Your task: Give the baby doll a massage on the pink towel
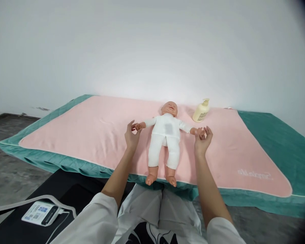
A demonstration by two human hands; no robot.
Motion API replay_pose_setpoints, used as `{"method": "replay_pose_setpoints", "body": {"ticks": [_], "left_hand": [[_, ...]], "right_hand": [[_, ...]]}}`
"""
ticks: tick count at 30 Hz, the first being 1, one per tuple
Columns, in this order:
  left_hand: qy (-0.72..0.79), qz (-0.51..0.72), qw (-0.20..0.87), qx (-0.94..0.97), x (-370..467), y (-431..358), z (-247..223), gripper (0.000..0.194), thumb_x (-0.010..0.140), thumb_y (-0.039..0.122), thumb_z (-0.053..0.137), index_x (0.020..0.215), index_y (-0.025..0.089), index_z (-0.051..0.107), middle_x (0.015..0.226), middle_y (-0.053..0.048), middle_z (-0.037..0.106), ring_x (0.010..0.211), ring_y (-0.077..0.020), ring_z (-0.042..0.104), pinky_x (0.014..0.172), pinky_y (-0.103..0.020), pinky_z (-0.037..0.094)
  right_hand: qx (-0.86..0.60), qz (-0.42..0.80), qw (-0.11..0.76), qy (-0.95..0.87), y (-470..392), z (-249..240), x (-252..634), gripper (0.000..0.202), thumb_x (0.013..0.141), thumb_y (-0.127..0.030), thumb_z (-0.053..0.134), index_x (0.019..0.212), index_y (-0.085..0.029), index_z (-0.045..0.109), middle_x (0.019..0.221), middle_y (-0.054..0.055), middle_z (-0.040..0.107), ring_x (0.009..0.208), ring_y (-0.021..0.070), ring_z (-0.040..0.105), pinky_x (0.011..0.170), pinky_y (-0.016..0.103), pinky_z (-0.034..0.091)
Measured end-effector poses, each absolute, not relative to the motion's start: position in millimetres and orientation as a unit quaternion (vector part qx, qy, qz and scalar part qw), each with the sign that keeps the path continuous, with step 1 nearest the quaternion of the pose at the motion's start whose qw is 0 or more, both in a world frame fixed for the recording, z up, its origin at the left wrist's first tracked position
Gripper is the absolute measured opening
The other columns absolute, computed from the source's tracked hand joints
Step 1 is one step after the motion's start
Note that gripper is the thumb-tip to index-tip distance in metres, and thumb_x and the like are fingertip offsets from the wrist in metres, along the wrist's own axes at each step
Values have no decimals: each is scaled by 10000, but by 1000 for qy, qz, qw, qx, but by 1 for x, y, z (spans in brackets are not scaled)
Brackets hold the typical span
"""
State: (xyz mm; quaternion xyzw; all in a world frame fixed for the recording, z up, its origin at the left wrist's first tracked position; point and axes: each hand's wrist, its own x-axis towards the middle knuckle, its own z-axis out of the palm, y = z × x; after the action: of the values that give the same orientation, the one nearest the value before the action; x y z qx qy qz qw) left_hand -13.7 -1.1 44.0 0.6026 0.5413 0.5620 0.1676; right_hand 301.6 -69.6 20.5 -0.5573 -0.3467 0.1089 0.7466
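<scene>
A baby doll (pixel 165 127) with a white cloth body lies face up on a pink mat, its arms spread and its feet toward me. My left hand (pixel 132 135) is closed on the doll's hand at the left, thumb and fingers pinching it. On the other side my right hand (pixel 202 139) grips the doll's other hand between thumb and curled fingers. A grey patch shows on the doll's chest. Just beyond my right hand stands a cream pump bottle (pixel 201 111) with dark lettering, tilted in the view.
The pink mat (pixel 91 132) covers much of a bed with a green cover (pixel 282 127), set against a white wall (pixel 152 51). At lower left, a white device with a cable (pixel 39 212) rests on a black surface (pixel 76 193).
</scene>
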Motion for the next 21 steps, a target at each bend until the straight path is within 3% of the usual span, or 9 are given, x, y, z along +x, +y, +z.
{"method": "replay_pose_setpoints", "body": {"ticks": [4, 10, 15, 21], "left_hand": [[489, 598, 181, 608, -10, 41, 70, 469, 786, 265, 667, 1228, 215, 519, 1101, -72, 697, 1037, -193, 644, 859, -322, 499], [428, 624, 326, 567, 14, 112, 89, 335, 806, 396, 657, 1031, 161, 575, 1086, -143, 702, 1014, -215, 665, 805, -315, 516], [426, 585, 407, 557, 42, 152, 83, 372, 847, 500, 581, 949, 144, 617, 1010, -148, 717, 929, -217, 683, 740, -312, 525], [447, 511, 451, 579, 68, 185, 73, 412, 864, 509, 561, 955, 119, 656, 902, -134, 730, 801, -199, 676, 696, -302, 514]], "right_hand": [[-500, 117, 771, -377, -22, 44, 331, 558, 785, -461, 635, 1253, -206, 470, 1331, 136, 529, 1255, 233, 528, 1060, 440, 418], [-428, 257, 771, -395, 50, 60, 354, 539, 752, -569, 661, 1147, -219, 551, 1300, 109, 585, 1169, 232, 602, 1035, 459, 454], [-419, 312, 754, -397, 91, 53, 355, 425, 766, -550, 682, 1011, -207, 626, 1103, 68, 689, 1081, 199, 648, 1021, 394, 478], [-459, 400, 706, -361, 119, 41, 360, 272, 810, -457, 675, 804, -187, 637, 838, 45, 715, 831, 175, 698, 885, 348, 560]]}}
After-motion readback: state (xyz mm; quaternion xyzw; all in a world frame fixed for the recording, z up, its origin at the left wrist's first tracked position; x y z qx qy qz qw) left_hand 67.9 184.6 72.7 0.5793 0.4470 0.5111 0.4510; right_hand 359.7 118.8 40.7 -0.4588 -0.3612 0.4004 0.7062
